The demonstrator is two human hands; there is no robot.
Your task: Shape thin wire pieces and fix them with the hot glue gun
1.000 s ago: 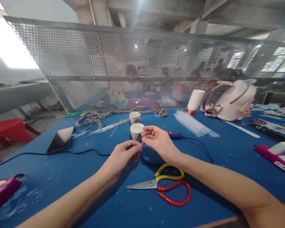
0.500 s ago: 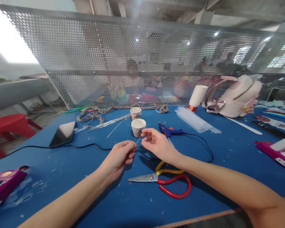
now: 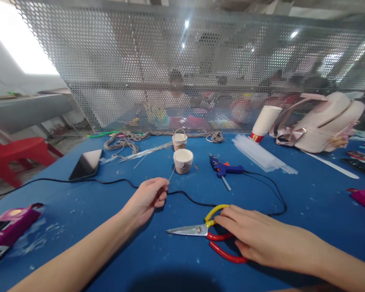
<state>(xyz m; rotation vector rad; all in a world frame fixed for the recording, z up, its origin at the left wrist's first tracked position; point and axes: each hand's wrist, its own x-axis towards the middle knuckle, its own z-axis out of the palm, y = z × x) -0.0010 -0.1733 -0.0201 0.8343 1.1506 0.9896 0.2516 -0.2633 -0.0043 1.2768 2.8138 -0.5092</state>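
Note:
My left hand is closed, with thumb and fingertips pinching a thin wire. The wire rises from the pinch towards a small whitish cup just beyond it; whether it touches the cup I cannot tell. Over the handles of a pair of scissors lies my right hand, its fingers curled onto the yellow and red grips. The scissors rest on the blue table with their blades pointing left. Behind the first cup stands a similar cup with a looped handle.
Right of the cups lies a blue glue gun with a black cord. Farther right are translucent strips, stacked paper cups and a pale backpack. Wires, grey cord and a phone lie to the left.
My right hand has left the wire near the cup and come down onto the scissors' handles. My left hand still pinches the wire. The view has shifted slightly.

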